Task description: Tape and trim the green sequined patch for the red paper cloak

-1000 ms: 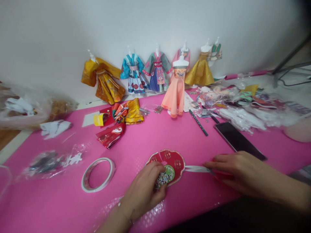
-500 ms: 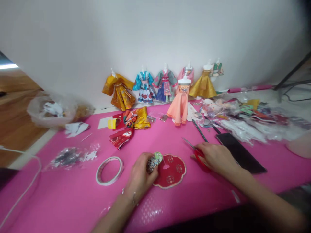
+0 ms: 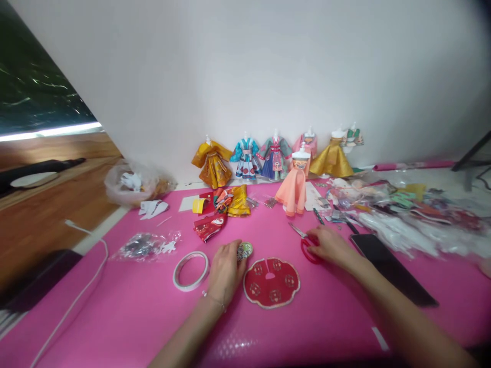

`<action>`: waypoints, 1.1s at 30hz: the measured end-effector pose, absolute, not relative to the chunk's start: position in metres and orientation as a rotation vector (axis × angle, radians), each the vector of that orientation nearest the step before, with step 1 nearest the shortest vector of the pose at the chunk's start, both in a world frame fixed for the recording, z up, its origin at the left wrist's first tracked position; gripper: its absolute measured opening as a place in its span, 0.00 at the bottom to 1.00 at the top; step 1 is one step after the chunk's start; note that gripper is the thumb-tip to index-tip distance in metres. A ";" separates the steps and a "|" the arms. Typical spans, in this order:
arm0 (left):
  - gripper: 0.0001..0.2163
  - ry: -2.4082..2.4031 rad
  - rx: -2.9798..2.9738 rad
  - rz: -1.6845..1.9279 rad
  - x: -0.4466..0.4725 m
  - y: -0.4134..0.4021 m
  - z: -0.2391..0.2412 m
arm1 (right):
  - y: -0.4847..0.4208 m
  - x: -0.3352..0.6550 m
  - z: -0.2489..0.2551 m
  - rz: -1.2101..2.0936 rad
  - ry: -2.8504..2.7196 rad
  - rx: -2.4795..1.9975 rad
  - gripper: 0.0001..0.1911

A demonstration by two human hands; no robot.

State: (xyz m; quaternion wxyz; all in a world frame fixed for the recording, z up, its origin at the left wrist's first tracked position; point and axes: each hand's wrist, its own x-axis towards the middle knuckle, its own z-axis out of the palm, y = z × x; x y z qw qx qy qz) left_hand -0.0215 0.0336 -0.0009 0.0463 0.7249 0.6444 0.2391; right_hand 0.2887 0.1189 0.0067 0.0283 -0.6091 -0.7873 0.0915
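My left hand (image 3: pixel 223 271) is closed around a small round object (image 3: pixel 244 250), green with a speckled pattern, perhaps a little tin. Just right of it a red scalloped cloth piece (image 3: pixel 272 291) lies flat on the pink table, with a light trim, round motifs and a slit running to a centre hole. My right hand (image 3: pixel 326 246) has its fingers at the red handles of a pair of scissors (image 3: pixel 307 245). The blades point up and left, away from the cloth. How firmly those fingers grip is partly hidden.
A white tape roll (image 3: pixel 177 276) lies left of my left hand. Small dressed mannequins (image 3: pixel 245 158) stand along the wall. Folded doll clothes (image 3: pixel 210 226) lie before them. Plastic-bagged pieces (image 3: pixel 406 225) and a black phone (image 3: pixel 387 266) occupy the right. A white cable (image 3: pixel 86 286) crosses the left.
The view has shifted, so everything sits further right and lower. My left hand has moved left off the red cloth with the round object, uncovering the whole piece. More of the scissor handles shows.
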 end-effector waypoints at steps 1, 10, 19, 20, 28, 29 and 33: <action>0.18 1.969 2.220 0.701 -0.021 0.033 0.002 | 0.116 0.289 0.009 0.291 -2.415 -1.844 0.14; 0.15 1.965 2.299 0.479 -0.008 0.053 0.018 | 0.073 0.256 0.013 0.517 -2.431 -1.649 0.09; 0.14 1.946 2.296 0.429 -0.002 0.110 0.004 | 0.069 0.226 0.012 0.556 -2.402 -1.839 0.12; 0.14 1.935 2.287 0.446 -0.003 0.113 0.002 | 0.069 0.225 0.011 0.573 -2.403 -1.836 0.12; 0.16 1.632 2.201 0.717 -0.011 0.099 0.004 | 0.077 0.225 0.013 0.680 -2.400 -1.591 0.12; 0.17 1.559 2.177 0.737 -0.009 0.094 0.005 | 0.080 0.225 0.013 0.708 -2.403 -1.520 0.12; 0.26 1.253 2.025 0.695 0.004 0.080 0.011 | 0.092 0.225 0.015 0.836 -2.354 -1.273 0.11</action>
